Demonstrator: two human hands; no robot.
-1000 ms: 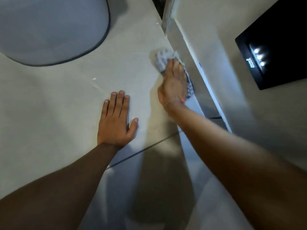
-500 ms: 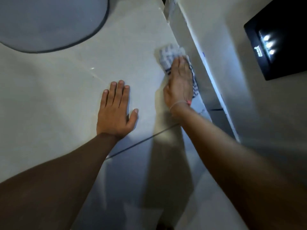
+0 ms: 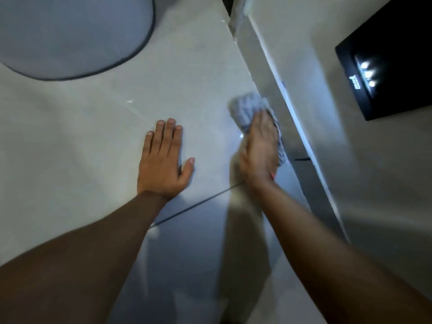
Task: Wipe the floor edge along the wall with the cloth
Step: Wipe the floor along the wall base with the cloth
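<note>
A grey-and-white checked cloth [image 3: 246,108] lies bunched on the pale tiled floor [image 3: 198,73], right against the skirting [image 3: 268,85] at the foot of the wall [image 3: 311,66]. My right hand [image 3: 260,148] presses flat on the cloth, fingers pointing away from me, covering its near half. My left hand [image 3: 163,160] rests palm down on the floor to the left, fingers spread, holding nothing.
A grey oval mat with a dark border [image 3: 70,36] lies on the floor at the upper left. A black device with three small lights [image 3: 383,64] hangs on the wall to the right. A dark grout line [image 3: 198,204] crosses the floor near my wrists.
My right hand has slid the cloth back toward me along the skirting. The left hand has stayed planted on the floor.
</note>
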